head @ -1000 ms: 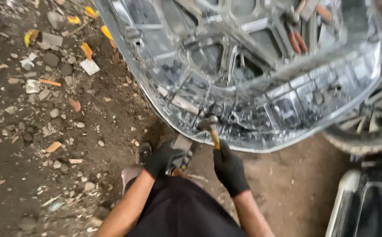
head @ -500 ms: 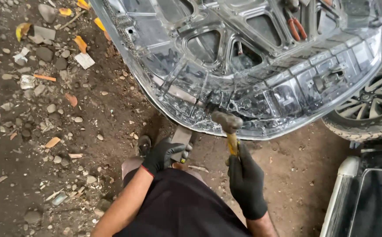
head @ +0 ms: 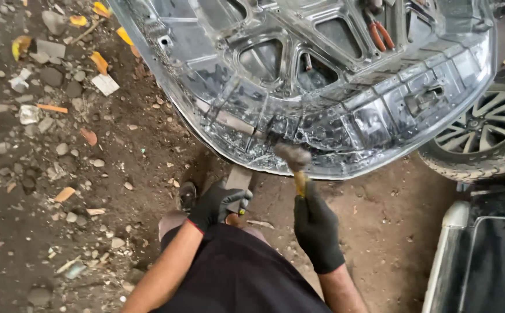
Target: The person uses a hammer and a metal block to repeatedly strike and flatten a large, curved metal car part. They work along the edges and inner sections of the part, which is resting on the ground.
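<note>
Two gloved hands: right hand (head: 317,227) clamped on hammer (head: 296,165), left hand (head: 216,203) curled around metal block (head: 238,181).

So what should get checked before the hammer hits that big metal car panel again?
1. Grip: the right hand, gloved, wraps the hammer handle. Ok.
2. Hammer head: it sits by the dented lower edge of the car panel; whether it touches is unclear. Cannot tell.
3. Left hand: gloved, low by the knee, holding a small tool, away from the hammer head. Ok.
4. Loose tools: red-handled pliers lie on the panel and could rattle off. Not ok.
5. Panel support: what holds it up is hidden. Cannot tell.
6. Ground: the dirt floor is strewn with stones and scraps. Not ok.
</note>
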